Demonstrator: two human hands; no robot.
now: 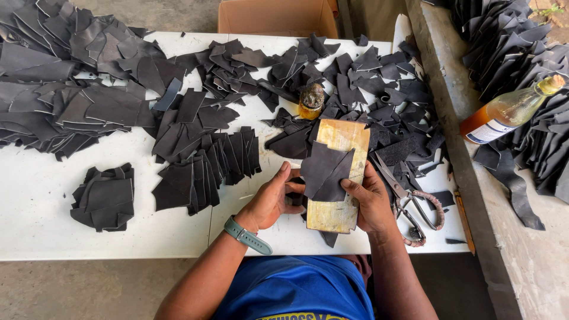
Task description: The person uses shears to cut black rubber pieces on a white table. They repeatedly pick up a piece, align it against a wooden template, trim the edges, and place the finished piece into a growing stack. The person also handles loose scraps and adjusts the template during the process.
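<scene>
Leather piece (325, 173), dark, lies on a yellowish board (339, 178) near the table (35, 207) edge. Right hand (370, 201) presses its thumb on it; left hand (271, 198) pinches its left edge. Scissors (415, 210) just right, scraps (195, 172) left.

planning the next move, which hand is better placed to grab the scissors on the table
Right. The right hand rests on the wooden board directly beside the scissors; the left hand is on the board's far side.
</scene>
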